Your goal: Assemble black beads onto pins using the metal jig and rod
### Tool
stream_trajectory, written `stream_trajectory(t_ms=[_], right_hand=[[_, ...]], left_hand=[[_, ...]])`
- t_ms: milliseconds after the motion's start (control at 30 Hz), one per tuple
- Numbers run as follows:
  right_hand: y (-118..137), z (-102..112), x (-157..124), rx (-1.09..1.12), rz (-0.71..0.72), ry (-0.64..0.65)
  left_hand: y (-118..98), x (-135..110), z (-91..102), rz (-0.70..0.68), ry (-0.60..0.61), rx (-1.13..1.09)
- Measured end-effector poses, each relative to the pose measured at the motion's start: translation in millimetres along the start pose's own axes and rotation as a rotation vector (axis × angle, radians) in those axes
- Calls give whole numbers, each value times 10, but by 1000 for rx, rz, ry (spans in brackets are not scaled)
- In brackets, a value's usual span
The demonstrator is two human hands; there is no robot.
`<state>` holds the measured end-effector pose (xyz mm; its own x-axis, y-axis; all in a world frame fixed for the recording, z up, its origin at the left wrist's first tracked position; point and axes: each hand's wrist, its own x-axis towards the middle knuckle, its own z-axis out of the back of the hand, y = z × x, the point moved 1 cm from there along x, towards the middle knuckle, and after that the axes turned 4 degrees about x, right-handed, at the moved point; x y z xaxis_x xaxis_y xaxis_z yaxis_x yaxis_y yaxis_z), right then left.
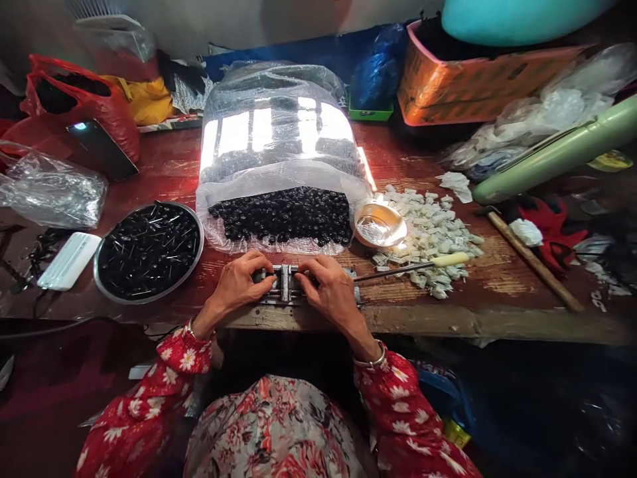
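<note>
A small metal fixture (285,284) sits at the table's front edge, with a raised bar across its middle. At its left end, my left hand (243,280) is pinched, thumb and forefinger close together over a dark spot. On the right end rests my right hand (329,287), its fingers likewise pinched. Whatever lies between the fingertips is too small to make out. A rod with a cream handle (450,259) extends from the fixture's right side. Just behind, shiny black beads (283,216) spill toward the mouth of a large clear plastic bag (279,149).
Left stands a round bowl (200,245) of black pieces with thin metal pins. A small dish (393,232) of pins sits beside a pile of pale pieces (438,226). Farther right lie a wooden-handled hammer (537,262) and a green tube (557,156). A phone (104,149) leans at left.
</note>
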<state>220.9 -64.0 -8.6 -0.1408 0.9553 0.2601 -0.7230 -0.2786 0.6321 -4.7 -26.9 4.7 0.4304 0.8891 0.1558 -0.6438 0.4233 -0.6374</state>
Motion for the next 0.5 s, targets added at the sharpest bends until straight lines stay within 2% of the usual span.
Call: stream_trajectory(t_ms=[167, 367, 500], right_hand=[[4, -6, 4, 17, -2, -28], [-4, -19, -7, 47, 0, -52], [-3, -17, -9, 62, -11, -54]], left_hand=[[-24, 44, 17, -28, 36, 60], [8, 67, 65, -312, 72, 310], [-34, 88, 108, -366, 147, 432]])
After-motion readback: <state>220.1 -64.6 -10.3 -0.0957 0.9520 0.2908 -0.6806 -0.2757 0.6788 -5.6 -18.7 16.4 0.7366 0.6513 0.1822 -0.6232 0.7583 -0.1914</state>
